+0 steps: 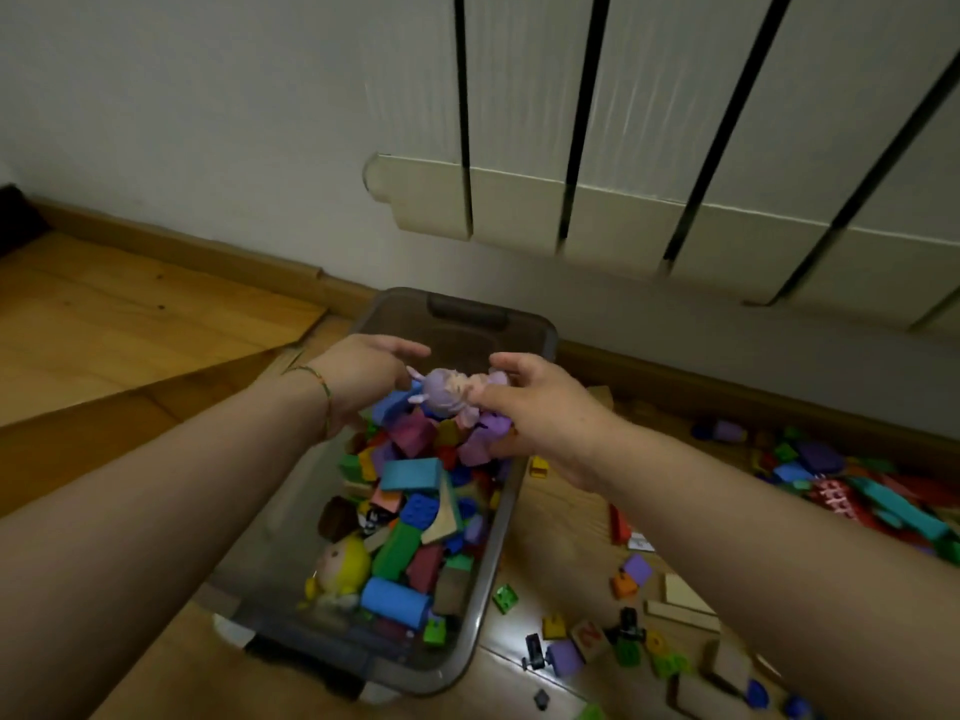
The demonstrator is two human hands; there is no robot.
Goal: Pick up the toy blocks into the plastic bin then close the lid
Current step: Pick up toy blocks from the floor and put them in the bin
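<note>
Faced a radiator (675, 122) and a floor (130, 314) strewn at right with loose blocks (857, 485), held over the far end of the open, part-filled bin (457, 335) a clump of blocks (415, 433), gripped between left hand (358, 379) and right hand (545, 413), with a doll (447, 394) on top under the right thumb.

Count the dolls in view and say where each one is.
2. A purple-haired doll tops the blocks clutched between the left hand and right hand over the plastic bin; a yellow-haired doll lies inside it, near the left wall. Others may be buried under blocks.
</note>
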